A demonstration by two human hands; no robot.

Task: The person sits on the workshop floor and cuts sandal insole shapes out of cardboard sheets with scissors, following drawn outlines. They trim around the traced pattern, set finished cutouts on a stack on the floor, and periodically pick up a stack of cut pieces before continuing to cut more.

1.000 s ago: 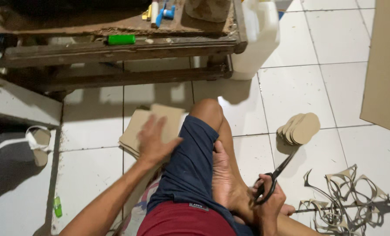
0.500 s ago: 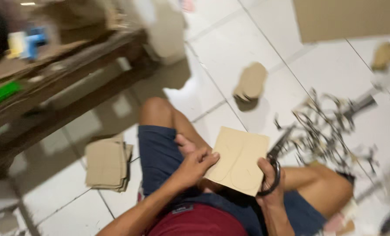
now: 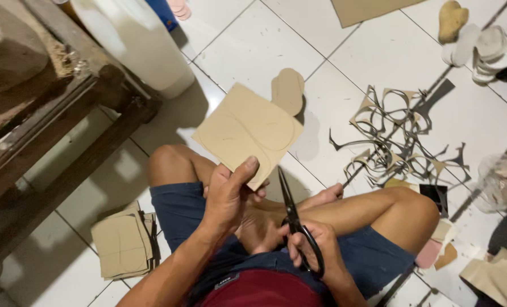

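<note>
Now lifted off the stack at lower left and held up at frame centre: one tan card, pencilled with two sole outlines. Pinched at its lower edge by the left hand, thumb on top, fingers closed beneath it. A second ago, flat on the stack with that hand only pressing on it; half a second ago, already raised over the lap. Clamped around black scissors in the right hand, fingers through the loops, blades together as far as can be seen, tips pointing up toward the card's lower right edge but not touching it. No cut yet in the card; outlines whole. Judged from that: sheet picked and presented, blades lined up close beside it.

Around: crossed bare legs and blue shorts below; cut soles piled just beyond the card; a tangle of offcuts at right of centre on the white tiles; a wooden bench at upper left with a white jug beside it; sandals at upper right.
</note>
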